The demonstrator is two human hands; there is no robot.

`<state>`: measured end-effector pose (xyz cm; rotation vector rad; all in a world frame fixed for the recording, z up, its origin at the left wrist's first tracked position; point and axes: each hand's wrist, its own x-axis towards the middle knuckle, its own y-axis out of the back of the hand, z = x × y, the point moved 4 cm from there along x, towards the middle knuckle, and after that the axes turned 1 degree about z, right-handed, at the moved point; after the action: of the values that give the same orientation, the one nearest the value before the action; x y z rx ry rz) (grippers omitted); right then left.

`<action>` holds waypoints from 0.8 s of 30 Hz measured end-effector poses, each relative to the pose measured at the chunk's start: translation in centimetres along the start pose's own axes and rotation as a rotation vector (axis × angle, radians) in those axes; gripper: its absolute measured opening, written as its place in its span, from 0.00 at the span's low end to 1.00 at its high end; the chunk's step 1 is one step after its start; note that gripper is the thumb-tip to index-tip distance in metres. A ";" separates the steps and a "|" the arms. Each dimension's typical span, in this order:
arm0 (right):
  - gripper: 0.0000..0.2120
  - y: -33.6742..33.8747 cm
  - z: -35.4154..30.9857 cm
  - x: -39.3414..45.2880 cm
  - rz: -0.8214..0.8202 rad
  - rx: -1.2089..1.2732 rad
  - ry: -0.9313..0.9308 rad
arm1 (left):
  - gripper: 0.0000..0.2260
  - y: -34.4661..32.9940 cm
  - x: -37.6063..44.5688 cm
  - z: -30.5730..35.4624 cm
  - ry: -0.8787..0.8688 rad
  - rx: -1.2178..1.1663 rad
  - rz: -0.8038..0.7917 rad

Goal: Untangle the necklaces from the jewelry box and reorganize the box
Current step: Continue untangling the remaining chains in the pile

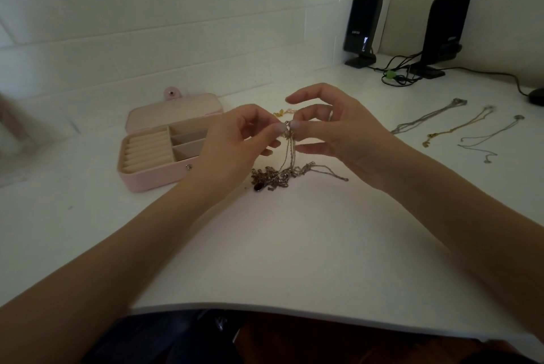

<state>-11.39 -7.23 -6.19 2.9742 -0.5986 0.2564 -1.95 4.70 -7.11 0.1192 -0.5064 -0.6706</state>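
A pink jewelry box [153, 179] lies open at the left, its ring rolls and small compartments showing nothing inside. A tangle of silver chains [279, 176] sits on the white table just right of the box. Several strands rise from it to my fingertips. My left hand [235, 142] and my right hand [338, 128] both pinch the top of these strands at the same spot, thumbs nearly touching. Three separate necklaces lie stretched out at the right: a silver one [426, 119], a gold one [459, 126] and a thin silver one [488, 139].
A small gold piece [279, 112] lies behind my hands. Two black speakers [363, 25] [444, 30] with cables [397, 75] stand at the back right, and a dark mouse [535, 97] sits at the right edge. The table's front edge [265, 309] runs near my lap.
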 end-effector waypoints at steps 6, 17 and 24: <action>0.11 -0.5 0.4 0.1 -0.069 0.176 -0.147 | 0.05 -0.8 -0.1 -0.1 0.129 -0.027 -0.154; 0.06 -0.8 0.7 0.1 -0.194 0.171 -0.215 | 0.07 -1.5 -0.6 0.0 0.333 -0.203 -0.250; 0.12 0.3 0.8 0.4 -0.079 -0.057 -0.139 | 0.08 -0.3 -0.1 0.1 0.335 -0.324 -0.125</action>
<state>-11.05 -7.73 -6.89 2.9690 -0.4917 0.0261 -2.22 4.48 -7.15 -0.0427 -0.0646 -0.8283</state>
